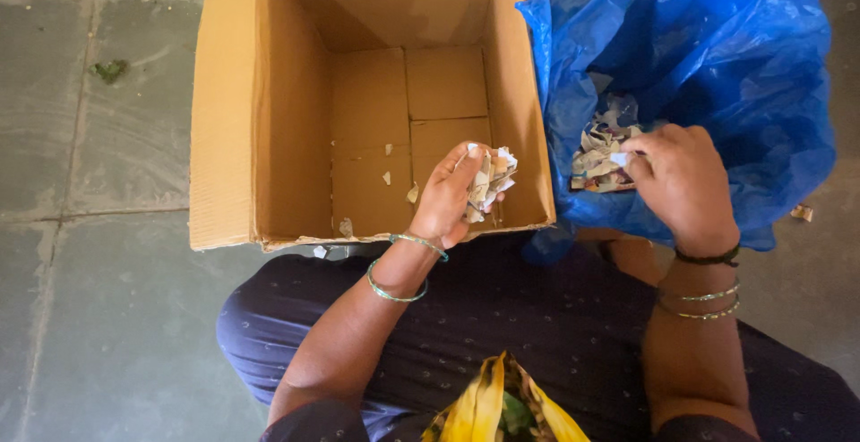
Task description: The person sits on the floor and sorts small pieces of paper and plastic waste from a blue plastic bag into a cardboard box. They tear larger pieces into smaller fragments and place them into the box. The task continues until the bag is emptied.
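The left hand [448,196] is curled shut around a wad of torn paper scraps [488,180], held above the front right corner of the open cardboard box [269,111]. The wad consists of small, crumpled, irregular pieces, mostly white and cream with some printed colour. It projects from the fingers toward the right hand, and its long axis runs roughly up and away from the palm, tilted toward the blue bag.

The right hand [681,182] is closed, with the fingertips pinching a white scrap at the edge of the scrap pile [602,151] inside the blue plastic bag [717,57]. The pile lies just left of the right hand, in the mouth of the bag, and shows the same mixed white, cream and coloured fragments.

The box stands ahead of the left hand, open side up, with its brown flaps forming the floor. A few loose scraps [387,176] lie on that floor, left of the left hand. Both hands are well apart, separated by the right wall of the box. The box and bag rest on a grey tiled floor [107,299].
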